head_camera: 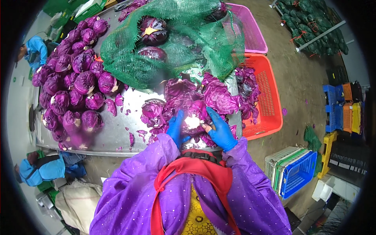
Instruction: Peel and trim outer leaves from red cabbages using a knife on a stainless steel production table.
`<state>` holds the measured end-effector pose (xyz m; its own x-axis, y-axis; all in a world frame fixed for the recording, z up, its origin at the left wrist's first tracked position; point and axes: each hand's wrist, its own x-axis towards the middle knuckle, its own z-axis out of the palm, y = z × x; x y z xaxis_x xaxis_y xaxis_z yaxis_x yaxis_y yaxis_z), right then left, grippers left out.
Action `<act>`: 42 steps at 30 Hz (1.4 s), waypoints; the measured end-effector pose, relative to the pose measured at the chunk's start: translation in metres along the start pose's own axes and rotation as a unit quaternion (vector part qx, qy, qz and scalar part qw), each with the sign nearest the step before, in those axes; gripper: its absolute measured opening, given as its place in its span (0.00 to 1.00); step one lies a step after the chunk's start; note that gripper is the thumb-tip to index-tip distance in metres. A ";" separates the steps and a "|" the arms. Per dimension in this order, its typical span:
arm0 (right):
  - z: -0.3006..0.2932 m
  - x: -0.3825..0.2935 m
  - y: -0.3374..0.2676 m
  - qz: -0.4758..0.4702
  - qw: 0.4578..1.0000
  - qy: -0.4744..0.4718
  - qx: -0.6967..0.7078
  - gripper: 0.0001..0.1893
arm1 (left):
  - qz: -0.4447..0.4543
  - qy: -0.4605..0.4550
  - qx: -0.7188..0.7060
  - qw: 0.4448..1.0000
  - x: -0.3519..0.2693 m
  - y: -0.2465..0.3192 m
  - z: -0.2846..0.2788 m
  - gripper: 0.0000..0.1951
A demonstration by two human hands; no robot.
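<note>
A red cabbage head (193, 113) with its pale cut stem end facing up is between my hands, close to the front edge of the steel table (132, 102). My left hand (176, 127), in a blue glove, grips its left side. On the right side is my right hand (219, 129), also gloved in blue, its index finger stretched along the cabbage and bare skin showing at the thumb. Whether a small tool sits in that hand is too unclear to tell. Loose purple outer leaves (220, 95) lie heaped around and behind the head.
Many cabbage heads (85, 82) are piled at left. Beyond my hands spreads a green mesh sack (188, 44) with cabbages (152, 30) inside. An orange-red crate (265, 97) holding leaves and a pink crate (249, 26) stand at right. Two people in blue (36, 50) are at left.
</note>
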<state>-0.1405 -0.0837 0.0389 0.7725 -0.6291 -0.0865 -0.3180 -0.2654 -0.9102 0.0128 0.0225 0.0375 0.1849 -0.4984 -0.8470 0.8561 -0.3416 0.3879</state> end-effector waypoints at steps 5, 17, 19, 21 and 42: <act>-0.001 0.004 0.000 0.025 0.999 -0.017 0.028 0.35 | 0.322 -0.074 0.216 0.919 0.002 -0.023 -0.019 0.59; -0.007 -0.010 -0.011 -0.023 0.984 -0.016 -0.175 0.30 | 0.509 0.060 0.560 0.651 0.011 0.010 -0.003 0.62; -0.009 -0.006 -0.014 -0.009 0.978 -0.015 -0.209 0.30 | 0.488 0.014 0.509 0.709 0.016 0.010 -0.001 0.62; -0.011 -0.004 -0.016 -0.010 0.969 -0.006 -0.246 0.28 | 0.494 0.018 0.523 0.695 0.020 0.009 0.000 0.61; -0.039 0.041 -0.007 0.052 0.962 -0.031 -0.266 0.22 | 0.527 0.084 0.522 0.666 0.017 0.000 0.028 0.56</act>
<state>-0.1280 -0.1363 0.0578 0.7480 -0.6315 -0.2042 -0.6180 -0.5505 -0.5613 0.0024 -0.0079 0.0330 0.5442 -0.8330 0.0997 -0.5764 -0.2849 0.7659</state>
